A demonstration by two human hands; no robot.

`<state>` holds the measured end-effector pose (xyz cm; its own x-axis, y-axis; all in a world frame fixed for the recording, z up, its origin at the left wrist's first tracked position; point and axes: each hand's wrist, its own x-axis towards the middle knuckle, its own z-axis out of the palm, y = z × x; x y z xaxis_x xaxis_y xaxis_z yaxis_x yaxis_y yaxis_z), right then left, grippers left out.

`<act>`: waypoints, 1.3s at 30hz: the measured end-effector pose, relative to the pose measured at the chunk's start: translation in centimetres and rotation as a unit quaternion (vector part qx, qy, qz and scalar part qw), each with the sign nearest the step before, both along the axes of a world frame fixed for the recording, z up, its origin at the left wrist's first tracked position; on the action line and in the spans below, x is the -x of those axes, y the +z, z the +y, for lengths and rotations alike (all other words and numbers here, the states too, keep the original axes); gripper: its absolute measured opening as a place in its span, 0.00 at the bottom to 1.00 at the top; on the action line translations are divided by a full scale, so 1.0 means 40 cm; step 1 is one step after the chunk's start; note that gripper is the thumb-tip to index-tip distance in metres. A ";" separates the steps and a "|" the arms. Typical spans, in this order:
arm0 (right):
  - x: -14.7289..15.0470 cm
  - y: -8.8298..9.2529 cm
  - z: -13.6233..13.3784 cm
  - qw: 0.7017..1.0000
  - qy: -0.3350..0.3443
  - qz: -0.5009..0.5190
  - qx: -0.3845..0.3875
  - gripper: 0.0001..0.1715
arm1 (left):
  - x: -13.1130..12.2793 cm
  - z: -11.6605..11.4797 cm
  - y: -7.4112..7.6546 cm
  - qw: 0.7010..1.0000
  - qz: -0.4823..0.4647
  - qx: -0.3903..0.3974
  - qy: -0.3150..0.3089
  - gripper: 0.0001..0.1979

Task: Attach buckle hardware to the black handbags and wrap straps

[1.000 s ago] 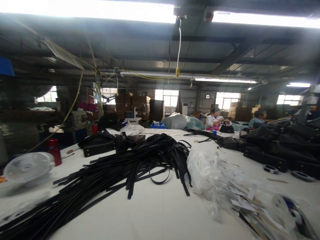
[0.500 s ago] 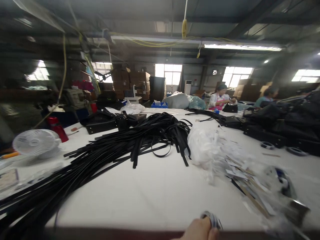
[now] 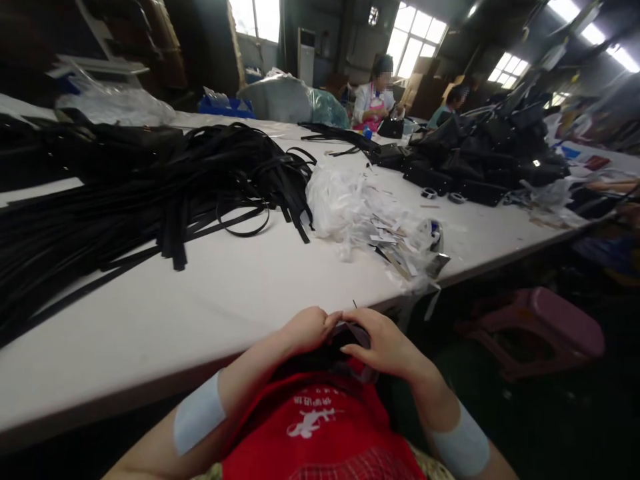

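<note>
At the table's front edge, both hands are together on a dark, flexible piece point(image 3: 350, 335) just above my red apron point(image 3: 320, 407). Its kind cannot be made out; its upper edge curves like a fold or an opening. My left hand point(image 3: 309, 329) is closed, fingertips pinching its top edge. Opposite it, my right hand point(image 3: 383, 340) grips the same edge, with the thumb apart lower down. Part of the piece is hidden by the fingers. Beyond the hands, a large bundle of black straps point(image 3: 125, 193) lies across the white table point(image 3: 240, 287).
Right of the straps sit crumpled clear plastic point(image 3: 340, 200), paper scraps point(image 3: 393, 243) and a tape dispenser point(image 3: 434, 233). Black bags point(image 3: 480, 160) are piled behind tape rolls point(image 3: 456, 198). A pink stool point(image 3: 565, 323) stands on the floor at right. A co-worker point(image 3: 375, 100) is across the table.
The view has swung down and right. Earlier, one hand showed at the bottom edge with a pale, ring-like item; now both hands are in view on the dark piece, and that item is out of sight.
</note>
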<state>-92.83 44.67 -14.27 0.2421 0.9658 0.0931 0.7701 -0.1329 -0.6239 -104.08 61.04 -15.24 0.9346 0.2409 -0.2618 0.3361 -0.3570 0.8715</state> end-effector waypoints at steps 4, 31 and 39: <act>0.000 -0.062 0.027 0.998 -0.004 -0.056 -0.008 0.23 | 0.036 0.025 0.069 0.996 0.033 0.054 -0.065 0.31; 0.109 0.016 0.054 0.859 0.077 0.507 0.001 0.27 | 0.051 0.092 0.051 0.923 -0.315 -0.173 0.137 0.21; -0.053 0.024 0.074 0.959 -0.152 0.181 -0.155 0.26 | 0.091 0.009 0.078 0.982 -0.128 0.137 0.023 0.32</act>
<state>-90.72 47.65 -13.31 0.5790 0.7848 0.2209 0.4504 -0.0821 -0.8891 -107.73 61.41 -12.10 0.9682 0.2370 -0.0803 0.1034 -0.0869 0.9908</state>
